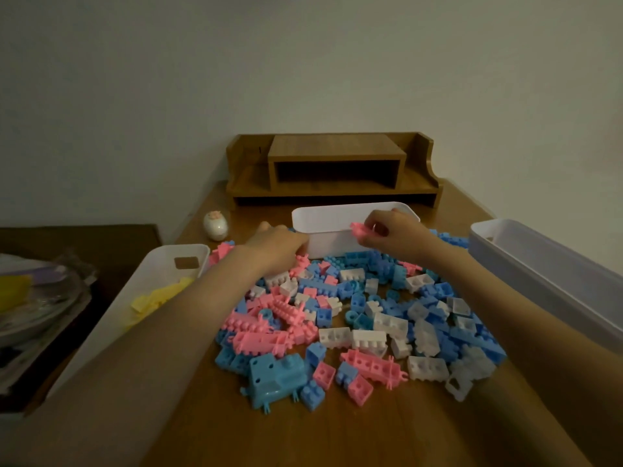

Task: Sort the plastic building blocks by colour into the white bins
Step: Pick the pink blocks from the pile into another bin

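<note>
A heap of pink, blue and white plastic blocks [357, 315] covers the middle of the wooden table [337, 433]. My right hand [391, 230] pinches a small pink block [360, 229] just above the near wall of the middle white bin [323, 230]. My left hand [274, 246] reaches into the far left edge of the heap beside that bin, with its fingers curled down among pink blocks; what it holds is hidden. The left white bin [158, 271] contains yellow blocks [158, 296]. The right white bin [539, 261] lies along the table's right side.
A wooden desk shelf [333, 170] stands against the wall behind the bins. A small egg-shaped figure [215, 225] sits at the back left of the table. A stack of plates and clutter [37, 298] lies on a lower surface to the left.
</note>
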The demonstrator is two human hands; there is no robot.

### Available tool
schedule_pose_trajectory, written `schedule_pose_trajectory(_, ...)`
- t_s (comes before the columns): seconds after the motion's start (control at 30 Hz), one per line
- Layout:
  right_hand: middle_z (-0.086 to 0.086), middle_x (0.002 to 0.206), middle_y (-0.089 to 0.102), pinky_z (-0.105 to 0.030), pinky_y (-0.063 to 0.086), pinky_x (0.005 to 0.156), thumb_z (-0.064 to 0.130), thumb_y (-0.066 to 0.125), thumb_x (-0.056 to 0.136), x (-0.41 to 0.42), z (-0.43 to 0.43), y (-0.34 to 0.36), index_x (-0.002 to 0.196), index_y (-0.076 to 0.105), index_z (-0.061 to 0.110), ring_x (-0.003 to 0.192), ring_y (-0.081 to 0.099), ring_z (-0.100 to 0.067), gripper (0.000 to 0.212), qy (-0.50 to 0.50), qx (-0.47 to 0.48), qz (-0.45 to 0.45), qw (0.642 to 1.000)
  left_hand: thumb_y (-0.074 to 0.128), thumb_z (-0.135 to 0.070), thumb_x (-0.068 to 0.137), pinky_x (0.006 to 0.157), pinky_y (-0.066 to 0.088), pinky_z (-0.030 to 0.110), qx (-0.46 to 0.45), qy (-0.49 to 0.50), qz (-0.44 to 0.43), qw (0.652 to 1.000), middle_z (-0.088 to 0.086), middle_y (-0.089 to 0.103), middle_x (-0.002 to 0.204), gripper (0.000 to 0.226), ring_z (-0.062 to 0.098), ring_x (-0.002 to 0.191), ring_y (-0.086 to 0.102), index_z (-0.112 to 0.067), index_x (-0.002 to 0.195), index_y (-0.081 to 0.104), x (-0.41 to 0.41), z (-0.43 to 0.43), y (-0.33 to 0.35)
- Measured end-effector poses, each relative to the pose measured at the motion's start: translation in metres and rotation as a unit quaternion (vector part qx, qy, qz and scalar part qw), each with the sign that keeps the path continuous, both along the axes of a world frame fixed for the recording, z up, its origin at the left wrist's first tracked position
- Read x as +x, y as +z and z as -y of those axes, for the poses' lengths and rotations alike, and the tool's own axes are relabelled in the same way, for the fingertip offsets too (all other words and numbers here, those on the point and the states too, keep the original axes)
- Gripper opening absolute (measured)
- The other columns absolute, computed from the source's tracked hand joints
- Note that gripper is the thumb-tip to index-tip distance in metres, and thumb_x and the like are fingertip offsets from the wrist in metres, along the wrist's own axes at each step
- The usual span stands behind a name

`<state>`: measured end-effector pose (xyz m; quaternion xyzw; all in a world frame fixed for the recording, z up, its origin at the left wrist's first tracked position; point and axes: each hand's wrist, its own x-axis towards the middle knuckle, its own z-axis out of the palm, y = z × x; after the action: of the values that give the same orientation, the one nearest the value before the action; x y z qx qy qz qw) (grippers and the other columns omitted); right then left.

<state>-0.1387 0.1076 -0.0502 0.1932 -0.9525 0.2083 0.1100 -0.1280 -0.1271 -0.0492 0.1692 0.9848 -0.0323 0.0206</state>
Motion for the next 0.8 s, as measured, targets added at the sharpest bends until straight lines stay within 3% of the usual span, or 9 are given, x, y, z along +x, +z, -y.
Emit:
schedule_pose_trajectory(0.07, 0.009, 0.075, 0.054, -0.019, 0.037, 0.061, 0.044, 0.054, 0.090, -0.001, 0.003, 0.004, 0.095, 0.059, 0.019, 0.071, 0.050, -0.009, 0.027, -0.002, -0.026, -0.026, 0.999, 0.048, -0.021, 0.092, 0.088, 0.041, 0.040, 0.025, -0.004, 0.014, 1.000, 0.004, 0.048, 0.104, 0.012, 0.024, 0.098, 0.039, -0.030, 0.100, 0.048, 0.001, 0.000, -0.001)
schedule_pose_trajectory(0.2, -0.003, 0.108, 0.056, -0.037, 0.042, 0.089, 0.039, 0.055, 0.091, -0.013, 0.005, 0.007, 0.114, 0.058, 0.019, 0.105, 0.047, -0.023, 0.031, -0.041, -0.038, -0.063, 0.996, 0.053, -0.025, 0.087, 0.084, 0.044, 0.038, 0.044, -0.053, 0.004, 0.998, -0.005, 0.042, 0.094, 0.013, 0.020, 0.097, 0.044, -0.033, 0.093, 0.045, 0.004, 0.004, 0.007)
schedule_pose_trajectory(0.33, -0.009, 0.103, 0.062, -0.032, 0.048, 0.076, 0.035, 0.052, 0.093, -0.021, 0.011, 0.012, 0.114, 0.058, 0.012, 0.091, 0.059, -0.022, 0.031, -0.094, -0.174, -0.007, 0.980, 0.062, -0.029, 0.084, 0.077, 0.048, 0.033, 0.168, -0.039, 0.025, 0.985, -0.007, 0.050, 0.089, 0.015, 0.016, 0.089, 0.054, -0.024, 0.094, 0.053, 0.010, 0.007, 0.026)
schedule_pose_trajectory(0.5, -0.008, 0.119, 0.060, -0.039, 0.048, 0.090, 0.039, 0.049, 0.094, -0.023, 0.013, 0.009, 0.130, 0.049, 0.016, 0.104, 0.057, -0.025, 0.043, -0.124, -0.042, 0.084, 0.988, 0.061, -0.030, 0.087, 0.074, 0.049, 0.031, 0.306, 0.017, -0.010, 0.952, -0.003, 0.061, 0.092, 0.013, 0.014, 0.087, 0.059, -0.021, 0.095, 0.056, 0.003, 0.013, 0.033)
schedule_pose_trajectory(0.67, -0.009, 0.101, 0.063, -0.027, 0.041, 0.075, 0.016, 0.049, 0.094, -0.015, 0.001, 0.011, 0.101, 0.063, 0.006, 0.090, 0.056, -0.019, 0.018, -0.095, -0.106, -0.021, 0.990, 0.056, -0.032, 0.092, 0.070, 0.047, 0.030, 0.339, 0.010, -0.096, 0.936, 0.001, 0.060, 0.093, 0.015, 0.017, 0.087, 0.058, -0.018, 0.097, 0.054, -0.009, -0.013, 0.035)
schedule_pose_trajectory(0.8, -0.012, 0.087, 0.062, -0.026, 0.039, 0.061, 0.011, 0.043, 0.092, -0.013, -0.022, 0.019, 0.087, 0.061, 0.003, 0.070, 0.052, -0.020, 0.020, -0.183, -0.060, -0.019, 0.981, 0.055, -0.036, 0.093, 0.087, 0.041, 0.035, 0.324, -0.011, -0.170, 0.931, -0.003, 0.061, 0.097, 0.018, 0.016, 0.099, 0.050, -0.019, 0.099, 0.057, -0.018, -0.041, 0.028)
